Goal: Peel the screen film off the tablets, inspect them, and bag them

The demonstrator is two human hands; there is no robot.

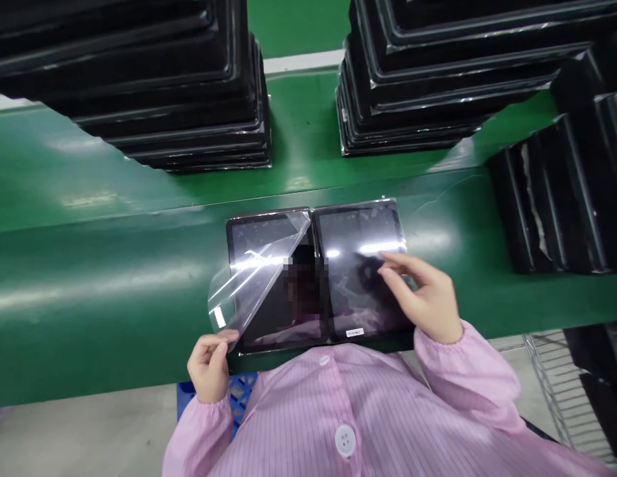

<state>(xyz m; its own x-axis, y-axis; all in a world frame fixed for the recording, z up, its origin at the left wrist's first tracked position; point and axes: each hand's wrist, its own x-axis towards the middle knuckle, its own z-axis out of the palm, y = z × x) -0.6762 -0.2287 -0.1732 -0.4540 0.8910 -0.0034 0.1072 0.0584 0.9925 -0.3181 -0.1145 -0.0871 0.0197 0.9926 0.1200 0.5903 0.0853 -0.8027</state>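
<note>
Two black-framed tablets lie side by side, face up, on the green belt. My left hand pinches the tab corner of a clear protective film, which is peeled up and curled away from the left tablet. The film's upper right part still lies near that tablet's top edge. My right hand rests its fingertips on or just above the glossy screen of the right tablet, holding nothing. A small white barcode label sits near that tablet's lower edge.
Tall stacks of black plastic trays stand on the green conveyor belt beyond the tablets, with more at the far right. A wire rack stands low on the right, and a blue crate sits below the belt's near edge.
</note>
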